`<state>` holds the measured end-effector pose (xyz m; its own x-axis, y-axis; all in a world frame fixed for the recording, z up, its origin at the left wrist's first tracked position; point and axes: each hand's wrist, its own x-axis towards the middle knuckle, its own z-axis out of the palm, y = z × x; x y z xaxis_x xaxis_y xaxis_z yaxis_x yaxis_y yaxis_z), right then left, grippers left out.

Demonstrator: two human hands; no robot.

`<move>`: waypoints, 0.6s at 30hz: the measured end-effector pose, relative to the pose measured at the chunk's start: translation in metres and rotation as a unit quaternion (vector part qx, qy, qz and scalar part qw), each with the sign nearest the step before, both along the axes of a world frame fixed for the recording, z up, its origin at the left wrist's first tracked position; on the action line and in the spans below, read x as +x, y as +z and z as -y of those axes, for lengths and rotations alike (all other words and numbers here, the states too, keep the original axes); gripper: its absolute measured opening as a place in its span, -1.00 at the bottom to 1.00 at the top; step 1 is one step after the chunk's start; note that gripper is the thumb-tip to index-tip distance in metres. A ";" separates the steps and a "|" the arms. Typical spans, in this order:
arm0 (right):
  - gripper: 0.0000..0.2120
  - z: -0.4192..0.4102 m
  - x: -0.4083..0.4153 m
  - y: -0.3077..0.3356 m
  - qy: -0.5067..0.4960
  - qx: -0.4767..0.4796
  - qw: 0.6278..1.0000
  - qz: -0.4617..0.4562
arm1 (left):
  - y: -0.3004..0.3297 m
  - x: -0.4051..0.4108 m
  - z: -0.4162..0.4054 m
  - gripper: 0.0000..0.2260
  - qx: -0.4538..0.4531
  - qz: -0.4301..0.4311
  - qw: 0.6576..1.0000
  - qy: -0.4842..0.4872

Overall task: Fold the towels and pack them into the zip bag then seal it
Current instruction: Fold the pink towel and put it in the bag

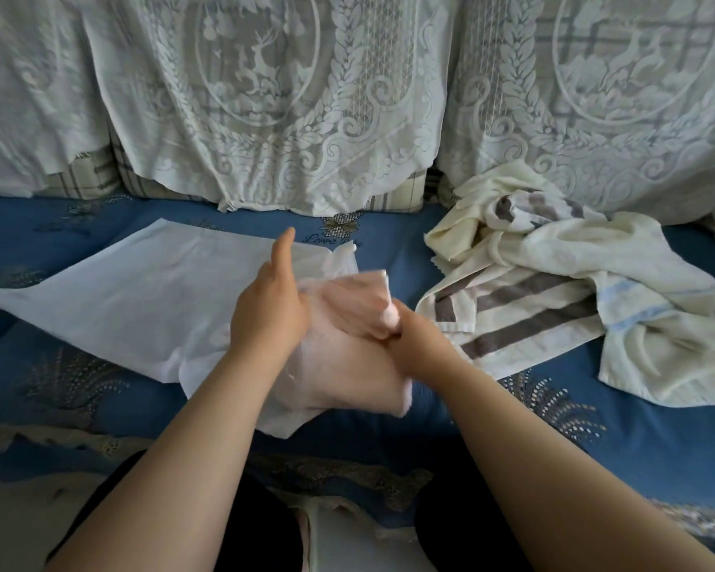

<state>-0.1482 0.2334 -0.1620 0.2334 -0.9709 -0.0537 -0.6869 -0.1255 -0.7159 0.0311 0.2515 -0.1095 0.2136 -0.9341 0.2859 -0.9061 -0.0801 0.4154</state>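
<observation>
Both hands meet at the bag's [112, 299] mouth: right hand [413, 344] grips the pink towel [356, 365], seemingly half inside; left hand [269, 311] pinches the film.

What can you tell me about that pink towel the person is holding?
The pink towel looks soft, folded into a thick bundle. It sits partly inside the translucent zip bag, whose film veils its left part. The right hand grips its right edge, pushing it in; the left hand holds the bag's mouth. It lies above the blue sofa cover.

Blue sofa seat [389, 233] bears zip bag [141, 299] and towels [574, 291].
</observation>
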 end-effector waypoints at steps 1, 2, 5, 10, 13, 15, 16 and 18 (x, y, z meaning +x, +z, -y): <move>-0.68 0.002 0.004 0.003 -0.017 -0.011 0.996 0.092 | 0.001 -0.001 -0.002 -0.40 0.011 0.002 1.000 0.010; -0.69 0.006 0.008 0.001 -0.037 0.001 0.989 0.142 | 0.001 -0.001 -0.002 -0.48 0.018 0.016 1.000 0.017; -0.61 0.011 0.012 -0.009 -0.046 0.084 0.995 0.026 | 0.002 0.002 -0.005 -0.81 0.010 0.026 0.999 0.035; -0.82 0.001 0.016 -0.007 -0.059 0.170 0.974 0.136 | -0.002 0.001 -0.008 -0.83 -0.112 0.055 0.992 0.014; -0.81 -0.006 0.031 -0.010 -0.119 0.082 0.948 0.282 | -0.004 0.001 -0.008 -0.77 -0.156 0.033 0.987 -0.034; -0.82 -0.007 0.037 -0.014 -0.145 0.081 0.953 0.254 | -0.003 -0.002 -0.011 -0.74 -0.183 -0.007 0.981 -0.057; -0.87 -0.008 0.038 -0.015 -0.136 0.105 0.961 0.215 | -0.002 -0.004 -0.013 -0.74 -0.195 -0.023 0.978 -0.071; -0.95 -0.010 0.040 -0.015 -0.101 0.145 0.975 0.133 | -0.002 -0.008 -0.015 -0.76 -0.210 -0.042 0.972 -0.099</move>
